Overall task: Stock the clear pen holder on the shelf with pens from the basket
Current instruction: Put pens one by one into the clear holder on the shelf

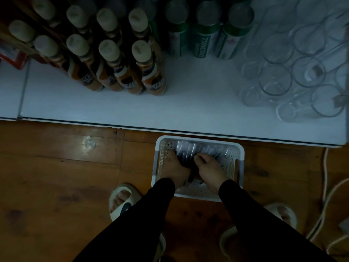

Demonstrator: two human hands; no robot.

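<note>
Head view, dim light. I looked straight down at a white perforated basket (pixel 238 163) standing on the wooden floor (pixel 56 176), its far rim just under the front edge of the white shelf (pixel 188 103). Both of my hands were down inside the basket among the pens (pixel 186 149), which lay in a loose heap with their clear barrels pointing toward the shelf. My left hand (pixel 174 167) had its fingers curled down into the pile and appeared to be gripping a bunch of pens; my right hand (pixel 209 167) was likewise curled around pens beside it, thumb toward the left hand. The two hands sat close together, almost touching at the middle of the basket. I could not tell how many pens either hand held. Black sleeves (pixel 245 205) covered both forearms to the wrists. On the shelf, at the right, stood the clear pen holder (pixel 294 69), a cluster of transparent round tubes, well apart from the basket. Left of it stood green cans (pixel 204 31), and further left a block of orange-labelled bottles (pixel 113 53) with pale caps. Pale slippers (pixel 122 199) showed on the floor either side of the basket, and a light cable (pixel 328 201) ran along the right.
</note>
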